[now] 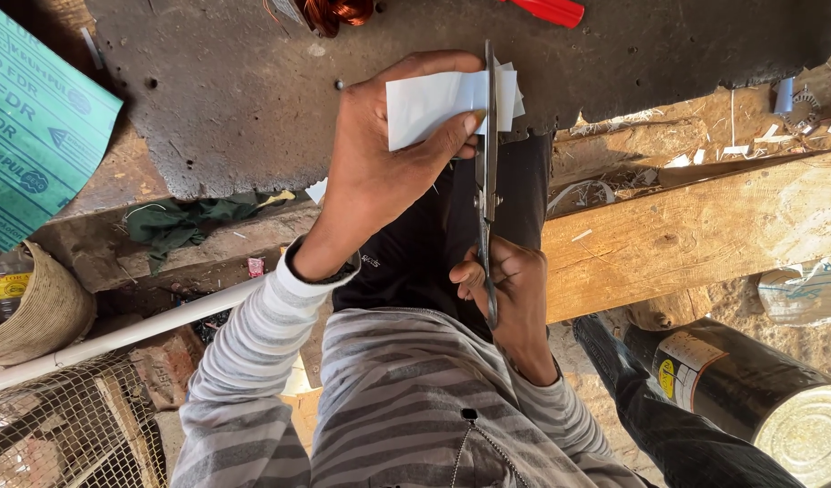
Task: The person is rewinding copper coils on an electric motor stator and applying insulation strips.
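Left hand: we have our left hand (379, 158) closed round a small stack of white paper (434, 104), thumb under the lower edge and fingers curled over the top, so the sheets are pinched flat.
Right hand: our right hand (515, 294) is closed on the handles of the scissors (488, 172), fingers wrapped through the loops just above our lap.
Scissors: we hold them pointing away from us, the long blades running straight up the picture; they cross the right end of the paper, and the blades look nearly shut, though we cannot tell exactly how far.
Paper: it sits between our left fingers and the blades, over the near edge of the dark worn board (253, 99), with a narrow strip showing on the far side of the blades.
Sleeves: we wear a grey striped top (406, 398), both forearms bent inward towards the cut.
To the right: a thick wooden beam (704, 235) lies beside our right hand, with paper scraps (695, 158) scattered beyond it and a dark metal can (759, 389) lower down.
To the left: a green printed sheet (36, 117), a woven basket (41, 312), a white pipe (126, 334) and wire mesh (63, 429).
Top edge: coiled copper wire (339, 11) and a red tool handle (546, 9) rest on the board.
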